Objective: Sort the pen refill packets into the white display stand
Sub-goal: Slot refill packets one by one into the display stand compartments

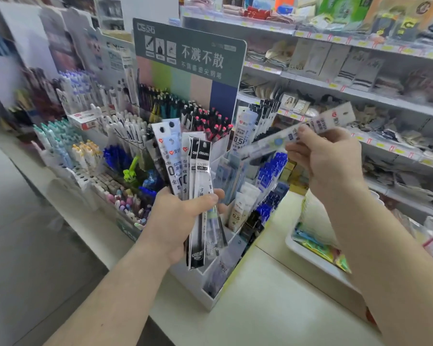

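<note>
My left hand (178,221) grips a fanned bunch of pen refill packets (185,166), white and black ones, held upright in front of the white display stand (211,299). My right hand (328,161) pinches a single clear refill packet (335,118), tilted and blurred, up and to the right of the stand. The stand's stepped compartments hold more refill packets (245,136) and blue-capped refills (270,171). Part of the stand is hidden behind the bunch.
Pen racks (85,151) crowd the counter to the left, under a grey-green sign (190,58). A white tray (310,255) with colourful packets sits on the counter at right. Shelves of packaged goods (360,71) fill the back right. Bare white counter (273,308) lies in front.
</note>
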{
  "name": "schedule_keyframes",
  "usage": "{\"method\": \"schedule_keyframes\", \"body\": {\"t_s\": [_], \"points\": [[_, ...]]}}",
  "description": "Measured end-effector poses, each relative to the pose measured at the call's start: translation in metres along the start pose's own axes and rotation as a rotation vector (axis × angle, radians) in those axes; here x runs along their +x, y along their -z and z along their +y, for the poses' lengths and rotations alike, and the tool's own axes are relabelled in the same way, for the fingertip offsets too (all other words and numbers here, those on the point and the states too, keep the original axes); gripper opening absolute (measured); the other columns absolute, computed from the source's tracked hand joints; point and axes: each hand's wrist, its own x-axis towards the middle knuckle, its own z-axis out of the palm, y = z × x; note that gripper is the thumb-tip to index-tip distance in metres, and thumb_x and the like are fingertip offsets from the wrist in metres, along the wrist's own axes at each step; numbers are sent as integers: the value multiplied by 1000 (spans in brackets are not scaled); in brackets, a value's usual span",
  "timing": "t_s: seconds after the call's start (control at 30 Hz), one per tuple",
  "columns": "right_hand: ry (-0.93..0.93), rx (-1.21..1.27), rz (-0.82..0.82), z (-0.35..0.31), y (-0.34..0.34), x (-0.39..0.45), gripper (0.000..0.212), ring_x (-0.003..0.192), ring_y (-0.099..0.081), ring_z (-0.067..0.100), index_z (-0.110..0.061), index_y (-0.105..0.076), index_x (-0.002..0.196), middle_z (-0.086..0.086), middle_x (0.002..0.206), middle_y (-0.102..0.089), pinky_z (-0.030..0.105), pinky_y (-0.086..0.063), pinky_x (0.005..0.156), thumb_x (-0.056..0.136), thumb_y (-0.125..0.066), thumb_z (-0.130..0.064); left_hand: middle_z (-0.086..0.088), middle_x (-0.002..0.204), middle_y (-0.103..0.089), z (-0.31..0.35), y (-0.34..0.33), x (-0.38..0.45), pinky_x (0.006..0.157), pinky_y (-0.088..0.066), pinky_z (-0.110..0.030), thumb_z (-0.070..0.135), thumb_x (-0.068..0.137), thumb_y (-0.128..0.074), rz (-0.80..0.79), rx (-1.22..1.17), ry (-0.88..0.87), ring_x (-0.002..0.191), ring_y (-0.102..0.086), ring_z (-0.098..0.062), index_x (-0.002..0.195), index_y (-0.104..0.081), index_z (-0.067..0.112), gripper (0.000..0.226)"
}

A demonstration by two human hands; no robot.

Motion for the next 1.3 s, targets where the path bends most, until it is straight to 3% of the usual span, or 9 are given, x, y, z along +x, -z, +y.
{"method": "schedule_keyframes", "body": {"t_s": [0.23,0.37,0.57,0.8,0.9,0.97,1.07,1.17,1.3], "points": [[144,-366,-31,7,-48,48,10,68,-74,17,-7,-67,97,14,91,-74,33,-62,68,90,-72,-12,-12,84,-75,5,7,2,62,-58,-32,-9,87,-63,-12,-36,-6,70,-72,-26,101,-67,3,19],[164,-576,-47,18,-59,62,17,66,-74,18,-14,-60,78,12,82,-73,40,-63,71,90,-72,-14,-11,84,-76,7,13,5,62,-58,-31,-8,87,-62,-17,-45,-11,70,-71,-26,103,-67,3,20],[197,-704,-49,24,-71,71,22,66,-74,18,-18,-58,75,12,87,-73,39,-63,69,90,-72,-17,-12,85,-76,7,17,8,63,-58,-33,-8,87,-63,-43,-37,-7,71,-71,-25,103,-66,7,22],[177,-953,-113,37,-84,80,18,67,-74,20,-4,-68,78,10,74,-73,44,-63,71,84,-76,-20,-11,84,-76,5,13,10,63,-59,-32,-8,87,-62,-74,-44,3,71,-72,-27,103,-66,7,22],[116,-1044,-156,43,-88,81,23,61,-64,20,3,-73,82,10,70,-70,48,-62,70,80,-79,-19,-12,87,-76,3,10,9,69,-61,-36,-8,88,-62,-86,-19,1,76,-72,-31,105,-65,9,24],[79,-1088,-180,47,-89,82,27,59,-54,19,6,-69,79,16,70,-67,45,-61,72,79,-80,-20,-13,88,-76,3,10,9,76,-61,-40,-8,88,-62,-85,-11,-1,79,-72,-33,106,-65,10,25],[49,-1138,-222,52,-90,82,20,59,-53,19,-11,-64,72,8,68,-58,42,-61,72,79,-80,-21,-14,88,-76,2,9,8,80,-60,-44,-8,88,-62,-83,1,0,82,-72,-35,103,-65,10,24],[24,-1105,-230,54,-89,83,22,55,-52,17,-8,-65,71,5,65,-57,39,-61,70,78,-81,-21,-14,88,-76,2,8,7,78,-61,-42,-9,88,-62,-82,-8,6,80,-72,-35,107,-64,9,26],[0,-1054,-270,40,-82,74,34,58,-55,16,0,-74,90,7,73,-64,32,-57,63,78,-83,-31,-14,88,-76,0,3,4,69,-59,-36,-7,88,-61,-139,-48,49,76,-73,-32,111,-63,8,28]]}}
